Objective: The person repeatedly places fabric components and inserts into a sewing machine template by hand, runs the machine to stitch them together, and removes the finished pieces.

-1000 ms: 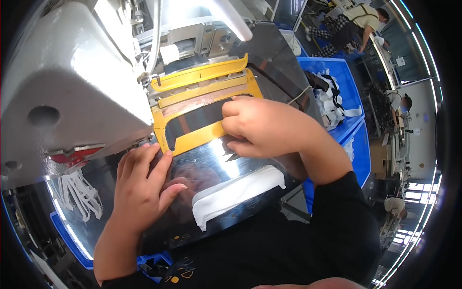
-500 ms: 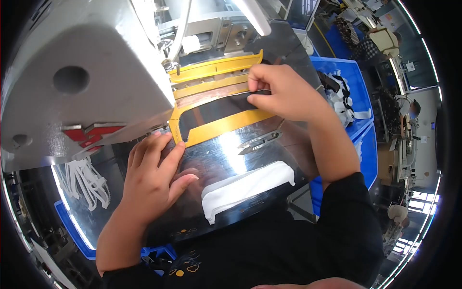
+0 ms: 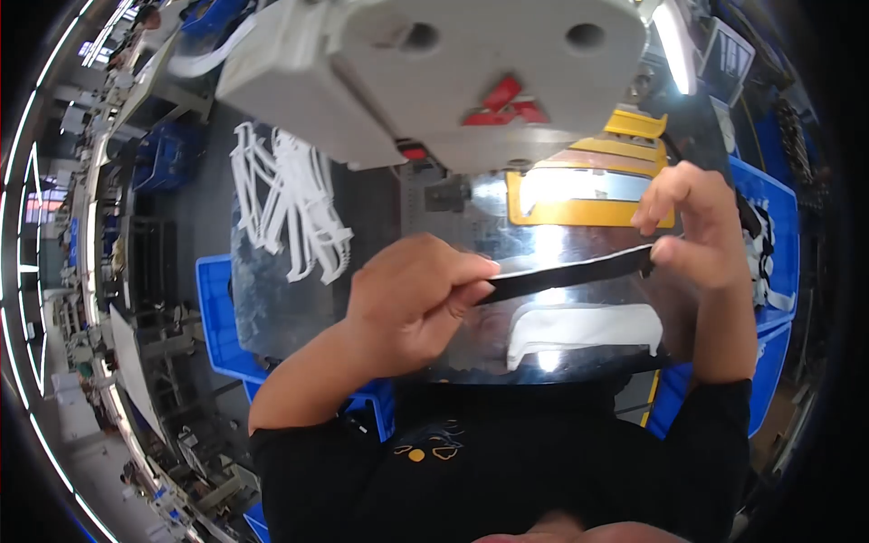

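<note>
Between my hands, a narrow black fabric strip [image 3: 570,275] with a white upper edge stretches above the shiny metal table. My left hand [image 3: 403,303] is closed, pinching the strip's left end between thumb and forefinger. At the other end is my right hand [image 3: 701,226], its thumb and curled forefinger apart; the thumb tip lies at the strip's end. Behind the strip, a yellow template frame [image 3: 561,214] lies under the machine, bright metal showing inside it. White curved fabric pieces [image 3: 588,328] lie stacked nearer to my body.
Overhead hangs a grey sewing machine head [image 3: 380,77] with a red emblem. Several white toothed strips [image 3: 294,204] are heaped at the left of the table. Blue bins stand at the left [image 3: 217,317] and right [image 3: 786,213], the right one holding black and white pieces.
The black strip has come out of the yellow frame towards me. My left hand has left the frame's corner and gripped the strip. The view has swung left.
</note>
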Tool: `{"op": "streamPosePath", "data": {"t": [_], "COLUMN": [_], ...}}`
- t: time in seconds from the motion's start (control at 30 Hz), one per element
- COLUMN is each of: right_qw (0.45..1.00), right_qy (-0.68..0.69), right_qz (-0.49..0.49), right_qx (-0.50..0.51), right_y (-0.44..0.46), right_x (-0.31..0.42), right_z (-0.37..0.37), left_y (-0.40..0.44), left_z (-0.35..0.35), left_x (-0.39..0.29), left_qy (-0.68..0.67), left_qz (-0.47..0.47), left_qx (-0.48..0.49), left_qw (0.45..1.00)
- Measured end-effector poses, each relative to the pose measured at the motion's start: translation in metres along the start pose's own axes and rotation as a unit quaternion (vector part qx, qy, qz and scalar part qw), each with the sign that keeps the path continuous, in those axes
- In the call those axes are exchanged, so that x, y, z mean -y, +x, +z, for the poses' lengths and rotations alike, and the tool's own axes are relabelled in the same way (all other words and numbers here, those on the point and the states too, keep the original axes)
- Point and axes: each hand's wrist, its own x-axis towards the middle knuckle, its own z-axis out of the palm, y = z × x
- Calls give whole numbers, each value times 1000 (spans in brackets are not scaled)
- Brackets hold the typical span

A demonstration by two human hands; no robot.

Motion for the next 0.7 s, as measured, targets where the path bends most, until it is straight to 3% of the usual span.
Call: {"op": "streamPosePath", "data": {"t": [0.17,0.23,0.3,0.37,0.4,0.47,0.57,0.7], "right_qw": [990,983,984,986,986,987,986,985], "right_qy": [-14,-7,-10,-21,-29,-34,-37,-72], "right_qz": [134,177,172,165,160,157,158,157], "right_qx": [-48,-53,-44,-33,-28,-25,-33,-24], "right_y": [4,5,6,8,8,8,7,8], "right_x": [-47,-51,-50,-50,-51,-53,-54,-55], "right_z": [-6,-6,-4,-3,-3,-3,-1,2], "left_y": [-90,-162,-233,-291,-318,-323,-302,-194], "left_z": [-86,-134,-180,-216,-233,-232,-223,-194], "left_x": [6,28,51,58,65,74,93,118], "left_qy": [99,106,87,33,79,327,330,206], "left_qz": [-200,-296,-291,-345,-382,-458,-421,-413], "left_qx": [-99,-225,-346,-453,-467,-460,-437,-356], "left_qw": [970,922,888,821,793,687,723,812]}}
